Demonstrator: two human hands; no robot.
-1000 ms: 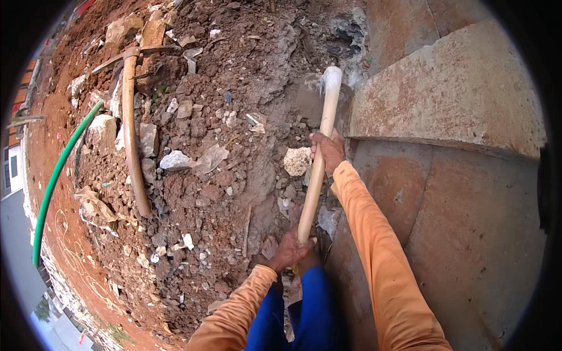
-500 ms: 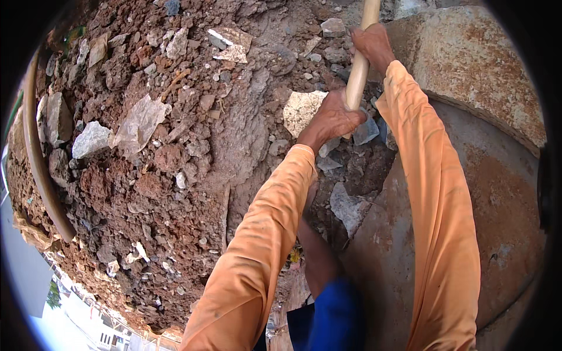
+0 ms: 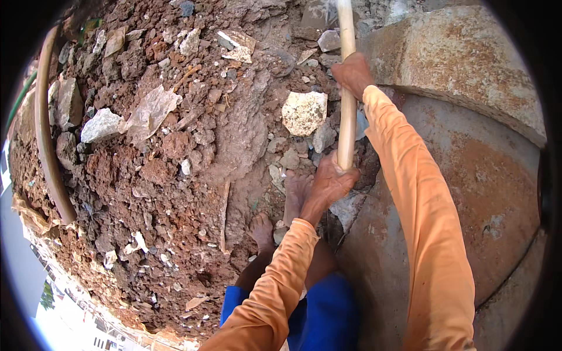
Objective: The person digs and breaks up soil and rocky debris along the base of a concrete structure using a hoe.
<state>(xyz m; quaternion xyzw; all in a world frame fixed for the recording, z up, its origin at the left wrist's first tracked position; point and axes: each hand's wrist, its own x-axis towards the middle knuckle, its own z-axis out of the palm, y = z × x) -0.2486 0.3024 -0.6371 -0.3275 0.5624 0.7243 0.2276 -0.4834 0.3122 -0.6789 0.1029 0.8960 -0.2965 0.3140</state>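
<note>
A long, pale wooden tool handle (image 3: 347,126) runs nearly straight away from me toward the top edge of the view. My left hand (image 3: 331,185) is closed round its near end, just above my bare feet (image 3: 263,229). Farther up the same handle, my right hand (image 3: 353,75) grips it with wrapped fingers. Beside the far end lies a flat grey shape (image 3: 319,16); whether it is the tool's blade I cannot tell. A pale, pitted stone (image 3: 305,113) rests on the soil left of the handle.
Loose reddish-brown soil with rubble (image 3: 158,169) spreads across the left. A large stone slab (image 3: 462,64) lies at the far right, above a stained concrete surface (image 3: 468,175). A curved brown pole (image 3: 42,123) stands at the left rim. Grey stones lie near my feet.
Both hands have come nearer to me with the handle, which now points straighter away. The right hand has also shifted left. My feet and the whole pale stone now show.
</note>
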